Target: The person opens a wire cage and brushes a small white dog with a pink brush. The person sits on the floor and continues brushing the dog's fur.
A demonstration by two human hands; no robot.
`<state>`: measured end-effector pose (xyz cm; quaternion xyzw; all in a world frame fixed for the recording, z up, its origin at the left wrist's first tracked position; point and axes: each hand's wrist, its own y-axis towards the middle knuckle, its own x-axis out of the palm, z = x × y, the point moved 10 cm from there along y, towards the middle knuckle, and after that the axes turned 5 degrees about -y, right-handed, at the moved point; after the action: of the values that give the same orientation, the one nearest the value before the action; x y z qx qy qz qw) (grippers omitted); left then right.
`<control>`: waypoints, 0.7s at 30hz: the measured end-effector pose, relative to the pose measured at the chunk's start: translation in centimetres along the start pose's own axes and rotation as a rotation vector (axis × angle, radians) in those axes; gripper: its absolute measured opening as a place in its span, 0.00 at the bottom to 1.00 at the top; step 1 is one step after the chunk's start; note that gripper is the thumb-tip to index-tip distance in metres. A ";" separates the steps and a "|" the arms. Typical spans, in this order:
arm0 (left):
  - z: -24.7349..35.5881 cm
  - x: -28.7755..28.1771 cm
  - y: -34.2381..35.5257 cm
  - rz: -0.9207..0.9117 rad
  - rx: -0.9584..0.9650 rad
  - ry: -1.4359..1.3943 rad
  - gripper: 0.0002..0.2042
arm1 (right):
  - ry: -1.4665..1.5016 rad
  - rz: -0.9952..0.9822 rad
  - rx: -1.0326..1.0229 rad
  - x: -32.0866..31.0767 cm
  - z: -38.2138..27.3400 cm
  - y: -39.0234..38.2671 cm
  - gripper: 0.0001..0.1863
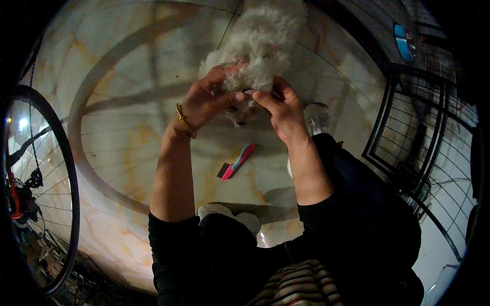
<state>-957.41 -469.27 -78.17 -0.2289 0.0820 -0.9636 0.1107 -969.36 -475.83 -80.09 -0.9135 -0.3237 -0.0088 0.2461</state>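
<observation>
A white, curly-haired dog [263, 43] stands or sits on the tiled floor in front of me, its head low and its dark nose showing under my hands. My left hand [210, 97], with a gold bangle at the wrist, is closed on fur at the left side of the head. From the right, my right hand [283, 107] pinches fur on top of the head, and the two thumbs nearly meet there. Whether a small item lies between the fingertips is too small to tell. A pink and blue grooming brush [236, 161] with dark bristles lies on the floor between my forearms.
A bicycle wheel [71, 188] stands at the left. On the right is a black wire cage [380, 122], with a blue object [403, 43] near its upper part. A clear object [317, 118] sits beside my right knee. My white shoe [217, 209] is below the brush.
</observation>
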 end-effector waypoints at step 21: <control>-1.7 -0.1 -1.0 -0.033 -0.021 0.079 0.27 | -0.102 0.012 0.007 -0.6 1.2 -1.3 0.26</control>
<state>-958.26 -468.12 -79.48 -0.1932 0.0925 -0.9727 0.0894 -970.79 -474.81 -80.72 -0.9138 -0.3306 0.0406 0.2325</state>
